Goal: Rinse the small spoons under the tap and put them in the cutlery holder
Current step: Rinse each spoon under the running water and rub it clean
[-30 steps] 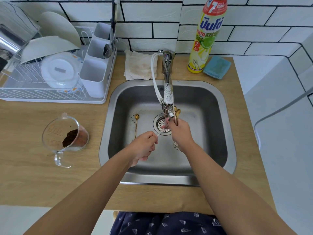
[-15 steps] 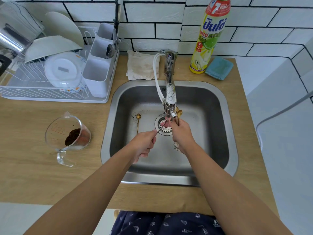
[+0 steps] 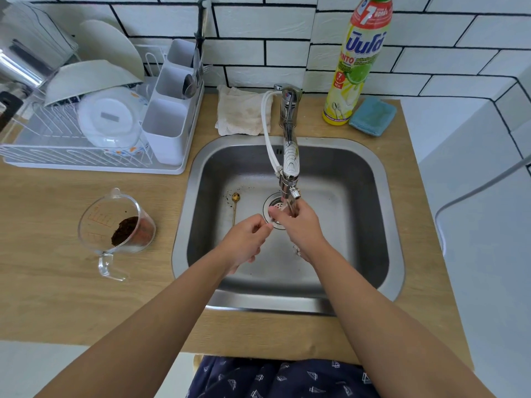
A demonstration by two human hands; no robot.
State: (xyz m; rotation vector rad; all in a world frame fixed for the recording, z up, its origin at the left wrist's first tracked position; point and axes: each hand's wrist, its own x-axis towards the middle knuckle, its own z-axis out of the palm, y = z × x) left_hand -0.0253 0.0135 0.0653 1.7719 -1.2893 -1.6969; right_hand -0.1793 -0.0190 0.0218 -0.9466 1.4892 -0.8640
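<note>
Right hand: the right hand [image 3: 298,225] is under the tap [image 3: 290,168] spout over the sink [image 3: 385,202] drain, fingers curled; what it grips cannot be told.
Left hand: the left hand [image 3: 244,242] is just beside it, fingertips pinched on something thin and hard to make out.
Loose spoon: a small gold spoon [image 3: 235,205] lies on the sink floor, left of the drain.
Cutlery holder: the white cutlery holder [image 3: 169,122] stands at the dish rack's [image 3: 86,165] right end, near the counter's back-left corner.

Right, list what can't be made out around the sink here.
- Head view: the spoon under the tap is hidden by the right hand and left hand.
- Water flow: too faint.
- Cutlery holder: contents hidden behind its walls.
- Dish rack: cut off at left edge.
</note>
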